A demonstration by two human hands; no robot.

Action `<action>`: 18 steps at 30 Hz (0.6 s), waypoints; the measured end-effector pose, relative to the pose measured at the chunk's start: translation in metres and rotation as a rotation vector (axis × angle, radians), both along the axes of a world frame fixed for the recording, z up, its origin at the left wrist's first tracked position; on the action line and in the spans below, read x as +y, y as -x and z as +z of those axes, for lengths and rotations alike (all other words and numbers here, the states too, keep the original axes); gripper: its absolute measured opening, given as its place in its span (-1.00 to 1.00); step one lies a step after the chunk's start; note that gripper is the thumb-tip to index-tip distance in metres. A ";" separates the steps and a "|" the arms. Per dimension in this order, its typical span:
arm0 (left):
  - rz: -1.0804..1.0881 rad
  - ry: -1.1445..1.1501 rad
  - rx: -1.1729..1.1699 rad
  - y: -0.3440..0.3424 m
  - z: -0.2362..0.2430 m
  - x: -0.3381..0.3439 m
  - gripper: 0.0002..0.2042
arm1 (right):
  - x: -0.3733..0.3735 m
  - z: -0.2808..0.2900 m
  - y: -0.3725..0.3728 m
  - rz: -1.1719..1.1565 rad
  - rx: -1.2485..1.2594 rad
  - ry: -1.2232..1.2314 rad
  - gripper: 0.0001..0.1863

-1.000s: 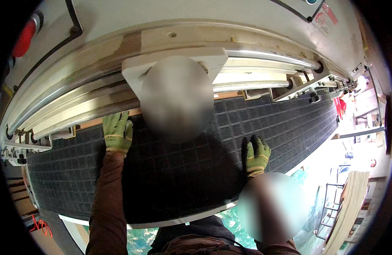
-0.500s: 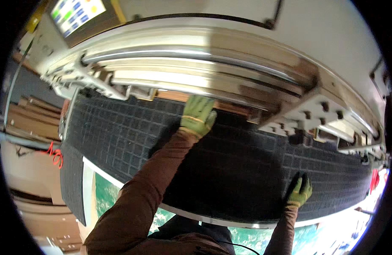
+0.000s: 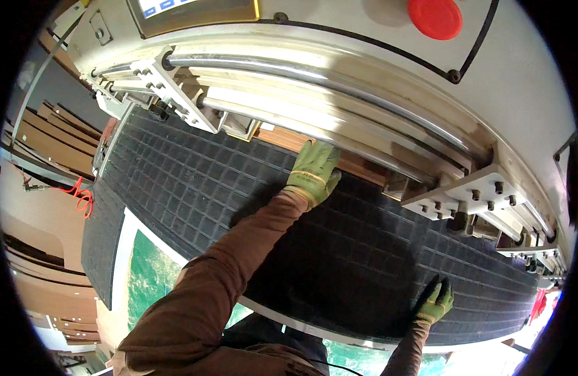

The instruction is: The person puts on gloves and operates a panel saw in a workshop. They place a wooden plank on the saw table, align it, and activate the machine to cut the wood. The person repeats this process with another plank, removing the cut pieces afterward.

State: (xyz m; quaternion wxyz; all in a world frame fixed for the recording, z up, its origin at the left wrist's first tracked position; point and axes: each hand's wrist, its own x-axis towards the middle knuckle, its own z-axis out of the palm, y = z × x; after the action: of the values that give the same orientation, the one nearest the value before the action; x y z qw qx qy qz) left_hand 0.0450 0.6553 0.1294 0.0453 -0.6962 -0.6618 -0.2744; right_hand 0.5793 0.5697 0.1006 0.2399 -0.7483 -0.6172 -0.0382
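Turned the head since the frame half a second ago, bringing a red push button [image 3: 435,17] into sight and sending the screen [image 3: 195,15] farther past the top rim; kept the left hand [image 3: 314,174] at the brown strip [image 3: 281,138] and the right hand [image 3: 436,304] low on the black bed [image 3: 195,175]. Has the strip lying along the bed's far edge, just beside the lower rod [image 3: 270,119], partly covered by the green-gloved left hand. Lays that hand palm down, fingers straight and close, thumb apart; cannot tell whether the fingertips hook the strip or merely press it. Rests the right hand well apart from the left, near the bed's front edge, fingers slightly spread, with nothing seen in its grasp. Could get the left fingertips pinched if the rod or the left bracket [image 3: 176,94] and right bracket [image 3: 467,191] were to move, being so near them. Could also skew the strip by pressing unevenly, with only one hand there. Farther out, shows brown sheets [image 3: 51,144] stacked at the left, beside a red coiled hose [image 3: 82,200], and green floor [image 3: 151,276] below.
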 end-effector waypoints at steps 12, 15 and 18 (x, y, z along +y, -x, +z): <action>-0.015 -0.176 0.065 0.000 0.004 0.002 -0.58 | 0.003 0.004 0.008 0.058 -0.031 -0.055 -0.61; 0.017 -0.195 0.163 0.000 -0.008 0.001 -0.57 | 0.008 0.003 0.011 0.044 -0.058 -0.057 -0.58; 0.004 -0.179 0.136 -0.002 -0.006 0.003 -0.55 | 0.008 0.011 0.013 0.027 -0.019 -0.043 -0.55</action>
State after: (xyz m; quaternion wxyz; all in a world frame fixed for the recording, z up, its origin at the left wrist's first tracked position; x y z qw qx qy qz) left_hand 0.0475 0.6587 0.1230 0.1528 -0.7051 -0.6313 -0.2845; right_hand 0.5660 0.5777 0.1116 0.2505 -0.7341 -0.6287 -0.0555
